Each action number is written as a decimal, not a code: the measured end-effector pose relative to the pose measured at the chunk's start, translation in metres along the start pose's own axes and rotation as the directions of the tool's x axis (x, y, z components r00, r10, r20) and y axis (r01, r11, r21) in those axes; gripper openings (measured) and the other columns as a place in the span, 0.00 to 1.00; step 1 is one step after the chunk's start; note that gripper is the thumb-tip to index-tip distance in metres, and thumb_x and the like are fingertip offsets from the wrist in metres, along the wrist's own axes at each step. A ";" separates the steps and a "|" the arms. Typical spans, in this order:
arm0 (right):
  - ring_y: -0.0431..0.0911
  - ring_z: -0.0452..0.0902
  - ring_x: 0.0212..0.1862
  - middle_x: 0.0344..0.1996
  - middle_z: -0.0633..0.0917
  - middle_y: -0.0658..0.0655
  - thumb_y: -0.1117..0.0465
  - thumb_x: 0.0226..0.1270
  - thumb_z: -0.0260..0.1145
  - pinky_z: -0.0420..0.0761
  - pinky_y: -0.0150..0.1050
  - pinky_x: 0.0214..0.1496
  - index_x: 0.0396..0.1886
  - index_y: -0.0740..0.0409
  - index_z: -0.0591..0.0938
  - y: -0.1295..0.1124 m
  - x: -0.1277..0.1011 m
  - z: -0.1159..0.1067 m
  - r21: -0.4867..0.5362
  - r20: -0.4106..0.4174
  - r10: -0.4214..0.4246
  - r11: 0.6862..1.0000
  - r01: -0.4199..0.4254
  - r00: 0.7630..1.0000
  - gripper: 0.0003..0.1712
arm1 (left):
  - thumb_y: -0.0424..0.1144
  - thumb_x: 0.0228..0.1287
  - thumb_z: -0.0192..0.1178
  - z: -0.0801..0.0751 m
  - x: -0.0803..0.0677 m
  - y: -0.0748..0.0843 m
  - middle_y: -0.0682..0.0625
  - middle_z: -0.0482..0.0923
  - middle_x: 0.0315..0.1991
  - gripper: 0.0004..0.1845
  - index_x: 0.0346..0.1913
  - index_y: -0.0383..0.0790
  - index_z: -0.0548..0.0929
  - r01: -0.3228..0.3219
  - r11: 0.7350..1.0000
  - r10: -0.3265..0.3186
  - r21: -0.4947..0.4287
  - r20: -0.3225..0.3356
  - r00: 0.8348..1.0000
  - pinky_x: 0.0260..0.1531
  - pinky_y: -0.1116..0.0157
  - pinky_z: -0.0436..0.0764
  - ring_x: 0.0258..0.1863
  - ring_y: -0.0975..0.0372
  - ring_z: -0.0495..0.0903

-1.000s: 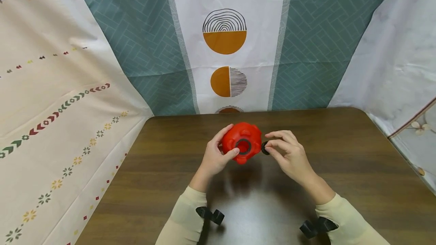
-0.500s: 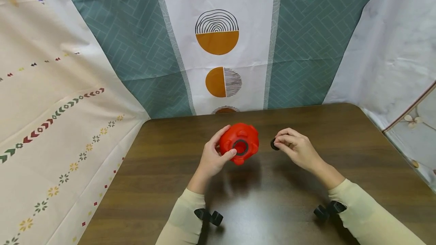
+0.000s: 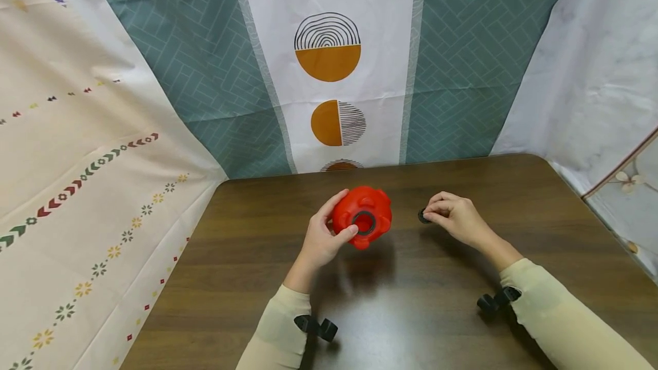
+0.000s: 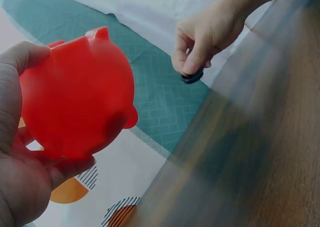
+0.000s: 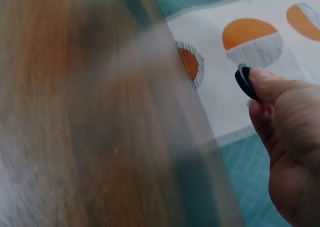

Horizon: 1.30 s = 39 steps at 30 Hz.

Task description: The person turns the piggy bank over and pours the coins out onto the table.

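Observation:
My left hand (image 3: 322, 237) holds a glossy red piggy bank (image 3: 377, 204) above the table, its underside turned toward the head camera. A dark ring (image 3: 364, 233) edges the round hole in that underside, and the thumb lies beside it. In the left wrist view the smooth red body (image 4: 80, 97) shows short stubs at its rim. To the right, apart from the bank, my right hand (image 3: 456, 218) pinches a small round black plug (image 3: 422, 217) between thumb and fingers. The right wrist view shows the plug (image 5: 245, 82) edge-on at the fingertips.
Beneath both hands is a dark wooden table (image 3: 247, 267) with a glossy surface. A patterned cloth (image 3: 354, 79) hangs behind its far edge. Light cloths (image 3: 103, 198) hang at the left and right sides. A black wrist mount (image 3: 316, 327) sits on each forearm.
My right hand has drawn away from the piggy bank to the right, with the black plug in its fingers. The left hand keeps the bank almost in place. The head view has shifted slightly.

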State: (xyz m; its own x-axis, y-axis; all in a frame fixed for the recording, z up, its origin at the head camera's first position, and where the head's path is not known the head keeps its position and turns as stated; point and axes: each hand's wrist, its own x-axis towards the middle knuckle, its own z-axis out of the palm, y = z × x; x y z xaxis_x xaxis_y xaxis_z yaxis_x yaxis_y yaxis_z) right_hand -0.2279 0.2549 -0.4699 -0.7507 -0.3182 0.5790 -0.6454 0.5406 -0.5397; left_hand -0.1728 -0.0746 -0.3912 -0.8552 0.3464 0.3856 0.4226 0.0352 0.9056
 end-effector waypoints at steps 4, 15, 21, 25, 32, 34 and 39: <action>0.36 0.73 0.27 0.34 0.81 0.44 0.65 0.52 0.75 0.73 0.28 0.22 0.27 0.48 0.88 0.012 -0.003 -0.001 -0.004 0.021 0.076 0.997 -0.076 0.997 0.07 | 0.29 0.58 0.62 0.001 0.001 -0.002 0.39 0.75 0.56 0.35 0.69 0.31 0.64 -0.002 1.000 0.002 -0.003 0.001 1.000 0.39 0.59 0.84 0.47 0.52 0.78; 0.37 0.76 0.30 0.35 0.82 0.47 0.60 0.56 0.73 0.77 0.29 0.26 0.29 0.51 0.90 0.038 -0.008 -0.003 0.038 0.049 0.223 0.974 -0.225 0.974 0.02 | 0.29 0.58 0.62 0.004 0.000 -0.003 0.41 0.75 0.56 0.34 0.70 0.37 0.65 0.028 1.000 -0.028 0.011 0.006 1.000 0.41 0.59 0.84 0.48 0.52 0.78; 0.38 0.77 0.30 0.35 0.82 0.48 0.57 0.57 0.73 0.77 0.31 0.28 0.30 0.50 0.90 0.051 -0.010 -0.002 0.006 0.082 0.260 0.965 -0.262 0.962 0.03 | 0.31 0.58 0.63 0.005 0.000 -0.004 0.41 0.76 0.56 0.34 0.69 0.37 0.66 0.024 1.000 -0.024 0.015 0.000 1.000 0.40 0.59 0.84 0.47 0.53 0.79; 0.40 0.77 0.32 0.36 0.83 0.47 0.57 0.57 0.73 0.78 0.32 0.30 0.30 0.49 0.90 0.057 -0.009 -0.004 -0.018 0.089 0.289 0.957 -0.288 0.953 0.03 | 0.31 0.59 0.63 0.006 0.002 -0.005 0.41 0.76 0.56 0.35 0.70 0.35 0.65 0.024 0.999 -0.024 0.032 0.008 1.000 0.41 0.59 0.84 0.47 0.54 0.78; 0.42 0.77 0.36 0.36 0.83 0.48 0.55 0.58 0.73 0.78 0.32 0.32 0.30 0.48 0.90 0.064 -0.007 -0.004 -0.020 0.127 0.321 0.947 -0.321 0.939 0.03 | 0.29 0.58 0.62 0.007 0.001 -0.003 0.39 0.75 0.56 0.35 0.69 0.30 0.64 0.013 0.999 -0.013 0.040 0.010 1.000 0.40 0.60 0.84 0.47 0.53 0.78; 0.43 0.77 0.36 0.36 0.84 0.49 0.55 0.58 0.73 0.78 0.32 0.33 0.30 0.49 0.90 0.066 -0.006 -0.003 -0.017 0.126 0.324 0.946 -0.324 0.938 0.04 | 0.30 0.58 0.62 0.007 0.001 -0.003 0.39 0.75 0.56 0.35 0.69 0.31 0.64 0.012 0.999 -0.012 0.038 0.010 1.000 0.40 0.59 0.84 0.47 0.53 0.78; 0.45 0.78 0.39 0.36 0.84 0.50 0.56 0.57 0.73 0.77 0.34 0.37 0.30 0.49 0.90 0.068 -0.006 -0.002 -0.040 0.121 0.335 0.942 -0.333 0.934 0.03 | 0.31 0.59 0.62 0.006 0.001 -0.005 0.40 0.75 0.56 0.35 0.69 0.31 0.64 0.012 1.000 -0.012 0.029 0.008 1.000 0.40 0.60 0.84 0.47 0.54 0.78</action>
State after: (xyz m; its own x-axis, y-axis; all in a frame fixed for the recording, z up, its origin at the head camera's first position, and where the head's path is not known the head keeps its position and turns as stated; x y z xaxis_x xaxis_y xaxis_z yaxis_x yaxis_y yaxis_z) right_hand -0.2665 0.2947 -0.5091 -0.9347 -0.2104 0.2864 -0.3528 0.6461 -0.6768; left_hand -0.1741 -0.0684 -0.3961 -0.8577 0.3536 0.3732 0.4210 0.0665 0.9046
